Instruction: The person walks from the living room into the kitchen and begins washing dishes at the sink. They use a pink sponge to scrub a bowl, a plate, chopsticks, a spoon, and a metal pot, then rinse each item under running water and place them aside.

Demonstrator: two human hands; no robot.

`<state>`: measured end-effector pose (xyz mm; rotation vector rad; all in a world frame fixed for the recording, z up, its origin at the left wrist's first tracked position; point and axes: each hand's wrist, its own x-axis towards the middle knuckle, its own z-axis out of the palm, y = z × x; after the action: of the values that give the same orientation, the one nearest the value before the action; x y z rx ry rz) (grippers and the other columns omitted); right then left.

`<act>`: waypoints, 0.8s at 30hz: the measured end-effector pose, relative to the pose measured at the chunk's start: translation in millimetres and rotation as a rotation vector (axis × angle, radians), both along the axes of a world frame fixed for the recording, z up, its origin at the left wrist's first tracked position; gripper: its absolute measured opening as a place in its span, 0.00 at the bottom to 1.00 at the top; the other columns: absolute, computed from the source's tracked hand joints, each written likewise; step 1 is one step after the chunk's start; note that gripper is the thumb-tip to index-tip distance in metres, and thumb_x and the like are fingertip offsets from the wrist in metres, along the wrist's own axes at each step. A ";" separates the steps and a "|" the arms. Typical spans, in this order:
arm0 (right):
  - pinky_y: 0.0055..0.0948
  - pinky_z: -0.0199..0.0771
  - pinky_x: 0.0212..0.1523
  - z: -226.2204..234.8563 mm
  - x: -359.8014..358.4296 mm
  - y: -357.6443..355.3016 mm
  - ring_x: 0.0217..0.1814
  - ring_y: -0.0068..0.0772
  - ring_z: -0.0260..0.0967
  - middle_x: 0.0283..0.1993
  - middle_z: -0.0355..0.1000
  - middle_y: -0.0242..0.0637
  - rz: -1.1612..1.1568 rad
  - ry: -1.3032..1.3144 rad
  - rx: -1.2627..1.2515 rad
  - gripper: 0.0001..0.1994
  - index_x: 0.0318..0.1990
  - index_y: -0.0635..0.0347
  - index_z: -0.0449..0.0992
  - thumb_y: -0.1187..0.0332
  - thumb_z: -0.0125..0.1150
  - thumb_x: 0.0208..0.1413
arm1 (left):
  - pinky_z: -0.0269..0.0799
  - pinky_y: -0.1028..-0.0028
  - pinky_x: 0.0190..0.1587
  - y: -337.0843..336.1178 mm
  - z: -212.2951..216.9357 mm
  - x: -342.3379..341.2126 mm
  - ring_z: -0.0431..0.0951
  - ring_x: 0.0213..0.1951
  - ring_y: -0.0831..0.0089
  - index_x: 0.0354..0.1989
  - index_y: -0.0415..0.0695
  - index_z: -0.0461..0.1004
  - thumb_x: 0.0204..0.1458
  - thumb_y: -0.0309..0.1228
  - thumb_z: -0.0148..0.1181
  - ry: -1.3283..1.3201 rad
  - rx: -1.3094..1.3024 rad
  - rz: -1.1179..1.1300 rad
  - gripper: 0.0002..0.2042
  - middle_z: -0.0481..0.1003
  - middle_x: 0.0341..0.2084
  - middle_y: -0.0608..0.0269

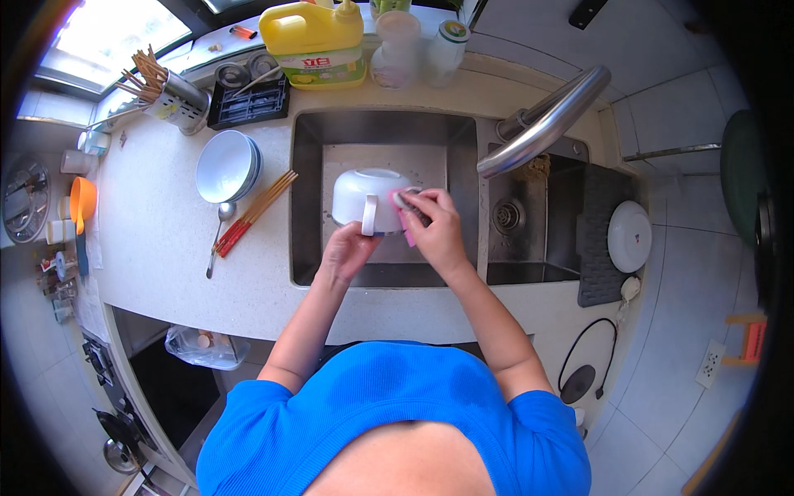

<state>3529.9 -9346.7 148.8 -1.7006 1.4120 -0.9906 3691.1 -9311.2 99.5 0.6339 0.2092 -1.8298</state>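
A white bowl with a loop handle (361, 192) is held on its side over the left sink basin (306, 190), its outer wall facing up. My left hand (346, 250) grips its lower edge, close by the handle. My right hand (436, 231) has its fingers closed on a pink cloth or sponge (409, 237) pressed against the bowl's right side. Something small, pale and dark also shows under the right fingertips, too covered to name.
Stacked bowls (225, 168), a spoon (222, 227) and red-ended chopsticks (256, 212) lie left of the sink. The faucet (542, 124) leans over the smaller basin. A plate (629, 236) sits on a grey mat (599, 256). A yellow jug (314, 50) stands behind.
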 end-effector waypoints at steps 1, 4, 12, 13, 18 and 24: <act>0.26 0.67 0.39 -2.4 2.9 2.7 0.38 0.35 0.66 0.36 0.65 0.40 0.030 0.002 -0.011 0.13 0.37 0.60 0.75 0.76 0.59 0.40 | 0.59 0.65 0.53 2.3 1.3 -1.7 0.66 0.46 0.64 0.46 0.36 0.59 0.42 0.17 0.48 0.024 0.010 -0.007 0.19 0.65 0.43 0.55; 0.26 0.68 0.38 -9.5 5.9 5.1 0.36 0.35 0.67 0.36 0.66 0.40 0.064 -0.032 0.049 0.13 0.37 0.61 0.75 0.77 0.59 0.39 | 0.61 0.64 0.53 4.6 -17.6 2.1 0.67 0.46 0.64 0.48 0.37 0.59 0.41 0.17 0.49 -0.098 0.070 -0.101 0.21 0.66 0.43 0.54; 0.35 0.65 0.42 19.5 21.6 -35.5 0.41 0.42 0.62 0.34 0.66 0.40 0.469 0.229 -0.300 0.11 0.31 0.57 0.77 0.76 0.57 0.34 | 0.71 0.72 0.34 9.8 -7.7 -8.1 0.73 0.34 0.66 0.45 0.35 0.61 0.28 0.11 0.47 -0.490 -0.014 -0.492 0.27 0.68 0.35 0.58; 0.35 0.65 0.42 17.2 21.2 -41.0 0.40 0.41 0.63 0.33 0.66 0.40 0.409 0.260 -0.264 0.10 0.30 0.56 0.77 0.73 0.57 0.35 | 0.71 0.73 0.34 11.7 -6.9 -12.6 0.73 0.34 0.67 0.44 0.36 0.62 0.27 0.10 0.47 -0.443 0.008 -0.509 0.27 0.69 0.34 0.58; 0.32 0.67 0.35 -22.0 -16.0 -74.2 0.35 0.38 0.68 0.33 0.69 0.43 0.091 0.154 0.045 0.08 0.30 0.60 0.76 0.68 0.56 0.43 | 0.70 0.72 0.33 19.3 -4.8 -1.2 0.73 0.32 0.66 0.43 0.36 0.65 0.28 0.12 0.51 -0.094 -0.103 -0.288 0.25 0.70 0.34 0.57; 0.28 0.68 0.35 -5.6 -40.2 -27.5 0.34 0.34 0.69 0.32 0.70 0.44 0.138 0.092 0.431 0.10 0.33 0.64 0.75 0.67 0.57 0.45 | 0.68 0.72 0.35 16.0 -14.8 24.3 0.73 0.30 0.68 0.36 0.36 0.67 0.32 0.15 0.52 -0.098 0.083 -0.173 0.17 0.71 0.28 0.58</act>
<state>3489.8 -9374.2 143.1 -1.5085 1.4221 -0.4923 3715.4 -9295.3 84.7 0.8191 0.1704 -1.9576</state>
